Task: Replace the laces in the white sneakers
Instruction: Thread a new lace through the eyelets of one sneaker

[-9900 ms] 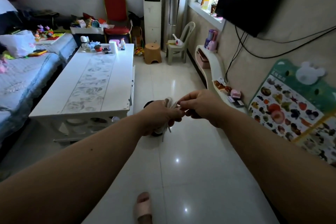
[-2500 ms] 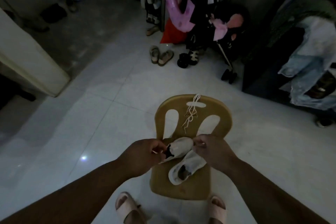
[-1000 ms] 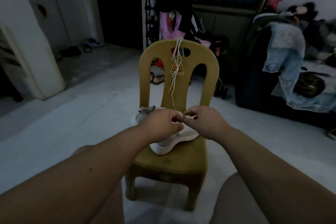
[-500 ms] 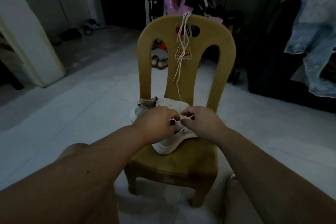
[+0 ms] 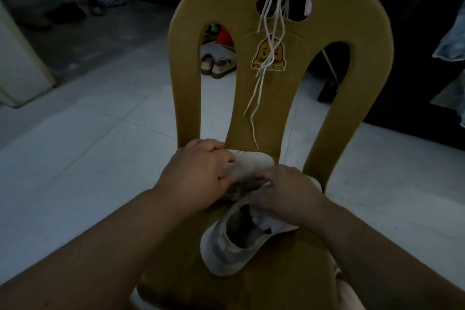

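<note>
Two white sneakers lie on the seat of a yellow plastic chair (image 5: 372, 63). The far sneaker (image 5: 251, 162) lies across the seat, and my left hand (image 5: 198, 176) grips its left end. The near sneaker (image 5: 231, 246) has its dark opening toward me, and my right hand (image 5: 284, 191) holds its front part with curled fingers. White laces (image 5: 264, 58) hang over the top of the chair's back and dangle down its middle, apart from both hands.
A pair of sandals (image 5: 217, 65) stands on the pale tile floor behind the chair. More shoes (image 5: 103, 2) sit at the far left by a dark doorway. Dark furniture with hanging clothes (image 5: 450, 40) fills the right side.
The view has come closer and lower over the chair. Both hands have shifted from pinching together at the sneakers' middle to each holding a separate sneaker.
</note>
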Demonstrator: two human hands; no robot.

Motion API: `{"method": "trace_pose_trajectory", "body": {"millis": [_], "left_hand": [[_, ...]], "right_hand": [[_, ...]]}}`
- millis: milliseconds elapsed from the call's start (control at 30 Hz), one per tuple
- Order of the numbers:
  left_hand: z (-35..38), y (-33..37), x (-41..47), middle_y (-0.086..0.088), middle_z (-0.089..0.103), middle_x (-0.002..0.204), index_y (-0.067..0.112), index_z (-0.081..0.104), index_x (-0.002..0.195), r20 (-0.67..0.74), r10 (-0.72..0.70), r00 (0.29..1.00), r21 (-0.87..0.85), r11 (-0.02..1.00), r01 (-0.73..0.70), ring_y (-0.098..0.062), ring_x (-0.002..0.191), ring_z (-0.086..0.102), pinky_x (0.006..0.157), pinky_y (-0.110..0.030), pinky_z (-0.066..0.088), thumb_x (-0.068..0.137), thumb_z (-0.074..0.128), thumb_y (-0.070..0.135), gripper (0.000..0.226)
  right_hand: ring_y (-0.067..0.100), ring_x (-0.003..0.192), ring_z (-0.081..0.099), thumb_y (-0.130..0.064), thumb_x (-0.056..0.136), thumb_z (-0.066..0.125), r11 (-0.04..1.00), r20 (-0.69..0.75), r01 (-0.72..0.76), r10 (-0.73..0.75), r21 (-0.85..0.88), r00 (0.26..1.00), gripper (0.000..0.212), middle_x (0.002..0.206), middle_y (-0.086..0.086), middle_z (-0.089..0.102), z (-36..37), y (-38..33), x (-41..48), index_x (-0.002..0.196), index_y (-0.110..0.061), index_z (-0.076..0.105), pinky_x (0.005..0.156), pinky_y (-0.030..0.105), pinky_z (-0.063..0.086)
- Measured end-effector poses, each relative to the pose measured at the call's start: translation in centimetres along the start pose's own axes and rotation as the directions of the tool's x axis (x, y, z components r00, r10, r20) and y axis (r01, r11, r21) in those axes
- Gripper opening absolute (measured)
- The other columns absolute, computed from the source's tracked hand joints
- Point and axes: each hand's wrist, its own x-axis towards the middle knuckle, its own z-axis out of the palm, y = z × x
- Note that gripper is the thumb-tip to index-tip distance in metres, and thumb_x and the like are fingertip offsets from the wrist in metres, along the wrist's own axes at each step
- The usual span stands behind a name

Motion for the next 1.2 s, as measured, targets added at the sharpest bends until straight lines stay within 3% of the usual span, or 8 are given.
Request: {"method": "trace_pose_trajectory", "body": {"millis": [100,167,300,433,700,867,1000,1200], "left_hand": [[0.1,-0.9,1.1,0.008,0.044,0.14,0.036,0.043,0.137,-0.024,-0.112,0.993,-0.033,0.993,0.111,-0.016,0.121,0.048,0.1,-0.035,0.043,0.092,0.052,0.039,0.046],[0.2,-1.4,1.7,0.004,0.051,0.132,0.034,0.045,0.135,-0.03,-0.191,0.981,-0.049,0.981,0.189,-0.017,0.109,0.056,0.089,-0.035,0.05,0.093,0.053,0.033,0.043],[0.5,-1.7,2.1,0.004,0.064,0.098,0.03,0.058,0.111,0.049,-0.244,0.969,0.076,0.968,0.24,-0.015,0.084,0.06,0.071,-0.031,0.052,0.089,0.058,0.034,0.022],[0.5,-2.4,1.7,0.002,0.065,0.094,0.028,0.066,0.103,0.094,-0.297,0.95,0.136,0.949,0.283,-0.015,0.081,0.061,0.071,-0.03,0.052,0.089,0.056,0.033,0.018],[-0.7,-3.5,-1.5,0.004,0.066,0.091,0.025,0.071,0.091,0.136,-0.315,0.939,-0.059,0.944,0.325,-0.012,0.082,0.058,0.07,-0.023,0.045,0.087,0.06,0.031,0.014],[-2.1,-5.5,-5.1,-0.001,0.06,0.089,0.02,0.056,0.091,0.067,-0.385,0.921,-0.143,0.909,0.391,-0.012,0.076,0.051,0.06,-0.024,0.036,0.095,0.047,0.022,0.01],[-4.2,-8.5,-9.0,0.001,0.057,0.08,0.017,0.056,0.095,0.023,-0.489,0.872,-0.263,0.838,0.478,-0.01,0.068,0.049,0.054,-0.023,0.034,0.097,0.042,0.017,0.014],[-6.7,-13.9,-13.8,-0.005,0.061,0.086,0.014,0.056,0.087,0.008,-0.623,0.782,-0.496,0.677,0.544,-0.024,0.076,0.056,0.066,-0.031,0.042,0.09,0.053,0.028,0.014]], "right_hand": [[0.018,0.126,0.039,-0.064,0.07,0.067,0.989,0.152,-0.035,0.057,-0.143,0.987,0.062,0.124,-0.012,0.048,-0.3,0.5,-0.4,0.125,-0.044,0.048,0.102,0.041,0.034],[0.019,0.132,0.03,-0.064,0.07,0.066,0.979,0.163,-0.045,0.078,-0.2,0.984,0.066,0.14,-0.011,0.042,-0.1,0.6,-0.5,0.13,-0.044,0.046,0.109,0.048,0.023],[0.015,0.12,0.042,-0.052,0.084,0.057,0.988,-0.004,-0.051,0.051,-0.147,0.999,0.026,0.12,-0.014,0.057,1.2,0.3,-0.2,0.107,-0.041,0.062,0.106,0.049,0.025],[0.014,0.112,0.048,-0.042,0.092,0.048,0.984,-0.04,-0.031,0.024,-0.174,0.999,0.02,0.112,-0.013,0.06,1.7,0.3,-0.4,0.103,-0.037,0.064,0.102,0.046,0.03],[0.016,0.113,0.051,-0.021,0.09,0.056,0.952,0.035,0.165,-0.162,-0.256,0.986,0.027,0.12,-0.007,0.06,1.3,-0.9,0.2,0.11,-0.036,0.066,0.095,0.03,0.039],[0.019,0.121,0.046,-0.008,0.082,0.062,0.914,0.069,0.274,-0.266,-0.3,0.962,0.045,0.13,-0.006,0.058,1.2,-2.1,0.7,0.119,-0.033,0.064,0.107,0.037,0.036],[0.015,0.121,0.046,-0.009,0.084,0.06,0.899,0.025,0.307,-0.315,-0.314,0.949,0.043,0.128,-0.01,0.058,2.0,-2.9,1.3,0.118,-0.034,0.064,0.107,0.034,0.035],[0.012,0.125,0.044,-0.011,0.088,0.059,0.869,0.038,0.326,-0.337,-0.372,0.941,0.044,0.134,-0.011,0.055,2.4,-4.1,2.2,0.125,-0.034,0.06,0.108,0.025,0.029]]}}
